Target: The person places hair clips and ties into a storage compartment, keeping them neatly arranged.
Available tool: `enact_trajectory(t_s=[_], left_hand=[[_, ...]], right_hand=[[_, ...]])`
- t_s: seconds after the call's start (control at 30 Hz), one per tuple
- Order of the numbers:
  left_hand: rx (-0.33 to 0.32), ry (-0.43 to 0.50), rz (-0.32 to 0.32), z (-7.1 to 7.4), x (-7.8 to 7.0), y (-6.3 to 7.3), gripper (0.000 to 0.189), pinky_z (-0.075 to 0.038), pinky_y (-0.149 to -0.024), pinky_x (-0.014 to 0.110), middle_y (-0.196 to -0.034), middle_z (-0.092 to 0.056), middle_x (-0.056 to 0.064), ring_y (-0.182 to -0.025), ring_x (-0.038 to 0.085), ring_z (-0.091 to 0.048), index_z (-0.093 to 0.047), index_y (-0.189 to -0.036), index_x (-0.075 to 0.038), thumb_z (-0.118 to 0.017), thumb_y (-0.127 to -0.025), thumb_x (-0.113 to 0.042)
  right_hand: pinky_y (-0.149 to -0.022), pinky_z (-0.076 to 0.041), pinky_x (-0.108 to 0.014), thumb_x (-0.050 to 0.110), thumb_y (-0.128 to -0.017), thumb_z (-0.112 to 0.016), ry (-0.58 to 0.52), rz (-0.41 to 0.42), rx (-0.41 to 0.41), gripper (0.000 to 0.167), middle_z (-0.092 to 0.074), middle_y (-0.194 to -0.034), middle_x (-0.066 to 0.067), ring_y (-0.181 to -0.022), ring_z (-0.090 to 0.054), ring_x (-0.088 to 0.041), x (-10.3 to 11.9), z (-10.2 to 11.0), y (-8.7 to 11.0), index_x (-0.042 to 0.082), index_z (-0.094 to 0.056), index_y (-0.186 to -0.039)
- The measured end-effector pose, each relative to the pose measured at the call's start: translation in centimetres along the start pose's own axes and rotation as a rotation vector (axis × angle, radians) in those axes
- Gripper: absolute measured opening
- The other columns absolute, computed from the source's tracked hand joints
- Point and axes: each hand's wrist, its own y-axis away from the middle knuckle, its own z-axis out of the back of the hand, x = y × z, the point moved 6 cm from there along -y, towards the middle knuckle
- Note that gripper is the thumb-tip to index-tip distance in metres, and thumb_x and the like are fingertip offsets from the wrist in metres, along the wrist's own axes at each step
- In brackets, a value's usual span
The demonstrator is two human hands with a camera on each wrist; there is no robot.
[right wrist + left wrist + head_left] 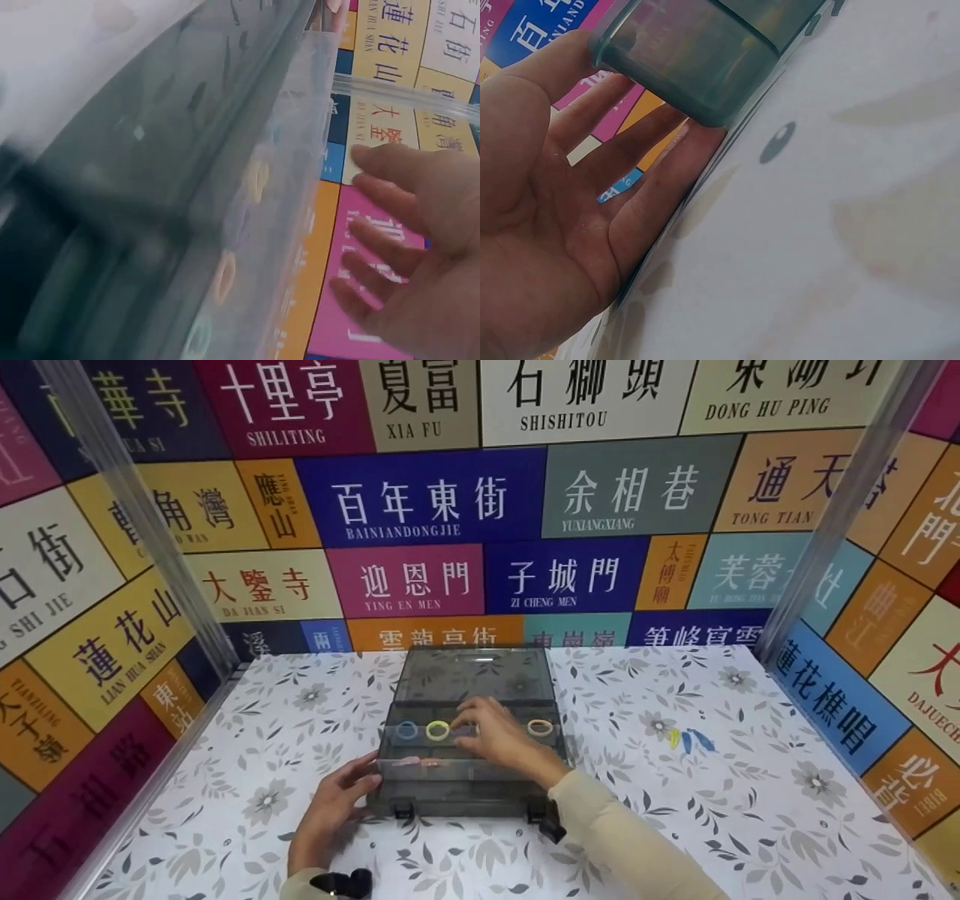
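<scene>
A dark, see-through plastic case point(427, 802) stands on the table with its lid point(472, 676) raised at the back. Inside, a clear tray holds a row of small rings, among them a blue ring point(399, 730), a yellow-green ring point(428, 730) and an orange ring point(540, 721). Pinkish pieces point(409, 761) lie in its front compartments. My left hand point(577, 202) touches the case's left end, fingers extended. Above the tray is my right hand point(491, 735), its fingers loosely bent and holding nothing in the right wrist view. It covers part of the row.
To the right on the patterned tabletop point(652, 810) lie a small yellow piece point(674, 737) and blue pieces point(700, 740). Panels with printed signs point(420, 502) enclose the back and sides. Two dark latches, one of them a left latch point(403, 810), are on the case's front.
</scene>
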Motion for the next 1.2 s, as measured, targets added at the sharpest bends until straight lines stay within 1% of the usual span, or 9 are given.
enact_trajectory(t_s=[0.2,0.3,0.47,0.6,0.77,0.9,1.0,1.1,1.2], left_hand=[[-0.011,-0.008,0.014,0.6,0.3,0.1,0.052,-0.057,-0.094,0.052,-0.151,-0.051,0.016,-0.138,0.039,-0.05,-0.053,-0.146,-0.021,-0.067,-0.096,-0.028],[-0.023,-0.007,0.012,0.9,0.2,0.1,0.052,-0.058,-0.092,0.05,-0.15,-0.052,0.017,-0.137,0.039,-0.051,-0.054,-0.146,-0.02,-0.067,-0.096,-0.027],[-0.026,-0.016,0.019,1.1,0.1,0.1,0.051,-0.059,-0.091,0.048,-0.15,-0.052,0.016,-0.136,0.038,-0.052,-0.053,-0.146,-0.02,-0.066,-0.097,-0.026],[-0.023,-0.022,0.015,1.0,0.1,0.2,0.052,-0.058,-0.092,0.05,-0.151,-0.051,0.017,-0.137,0.04,-0.051,-0.052,-0.147,-0.019,-0.066,-0.097,-0.026],[-0.028,-0.029,-0.003,0.6,0.1,0.2,0.053,-0.057,-0.093,0.053,-0.15,-0.052,0.018,-0.137,0.041,-0.051,-0.053,-0.147,-0.018,-0.067,-0.096,-0.027],[-0.023,-0.03,0.006,0.3,0.2,0.2,0.053,-0.056,-0.095,0.054,-0.15,-0.052,0.016,-0.136,0.04,-0.051,-0.053,-0.146,-0.02,-0.068,-0.096,-0.029],[-0.019,-0.021,0.005,0.2,0.1,0.2,0.053,-0.056,-0.095,0.054,-0.15,-0.052,0.016,-0.137,0.04,-0.051,-0.054,-0.146,-0.019,-0.068,-0.096,-0.028],[-0.02,-0.023,-0.003,0.1,0.0,0.1,0.052,-0.057,-0.093,0.053,-0.15,-0.053,0.016,-0.136,0.039,-0.052,-0.054,-0.145,-0.019,-0.068,-0.096,-0.028],[-0.019,-0.025,-0.008,0.0,0.0,0.0,0.052,-0.057,-0.093,0.052,-0.149,-0.053,0.016,-0.135,0.038,-0.053,-0.055,-0.145,-0.019,-0.068,-0.096,-0.028]], right_hand=[[-0.098,-0.052,-0.049,0.017,-0.089,-0.076,-0.032,0.133,-0.208,0.021,-0.066,-0.119,-0.011,-0.114,-0.061,-0.031,-1.2,2.3,1.9,0.006,-0.076,-0.107],[-0.092,-0.055,-0.044,0.016,-0.087,-0.078,-0.032,0.153,-0.291,0.021,-0.067,-0.114,-0.009,-0.109,-0.063,-0.027,-2.5,3.5,3.1,0.007,-0.076,-0.106],[-0.084,-0.057,-0.042,0.013,-0.085,-0.08,-0.064,0.127,-0.388,0.02,-0.068,-0.11,-0.005,-0.102,-0.064,-0.024,-5.5,5.4,5.2,0.01,-0.076,-0.104],[-0.083,-0.055,-0.045,0.014,-0.083,-0.081,-0.092,0.03,-0.47,0.018,-0.07,-0.105,-0.003,-0.1,-0.064,-0.024,-8.5,6.9,6.8,0.013,-0.078,-0.101],[-0.088,-0.051,-0.049,0.022,-0.085,-0.081,-0.16,-0.128,-0.469,0.02,-0.07,-0.105,0.0,-0.1,-0.062,-0.023,-12.4,8.4,8.8,0.018,-0.078,-0.104],[-0.087,-0.051,-0.049,0.026,-0.084,-0.082,-0.15,-0.175,-0.454,0.026,-0.069,-0.107,-0.002,-0.099,-0.061,-0.027,-15.1,9.4,10.5,0.017,-0.077,-0.108],[-0.088,-0.051,-0.047,0.028,-0.085,-0.082,-0.132,-0.198,-0.443,0.03,-0.069,-0.111,-0.005,-0.103,-0.061,-0.031,-16.9,10.3,11.7,0.015,-0.076,-0.111],[-0.09,-0.051,-0.048,0.03,-0.085,-0.081,-0.108,-0.236,-0.43,0.034,-0.068,-0.114,-0.007,-0.105,-0.06,-0.03,-18.6,11.4,12.9,0.013,-0.075,-0.114],[-0.092,-0.051,-0.046,0.032,-0.084,-0.082,-0.091,-0.281,-0.43,0.039,-0.068,-0.116,-0.008,-0.107,-0.06,-0.03,-20.3,12.4,14.2,0.011,-0.074,-0.117]])
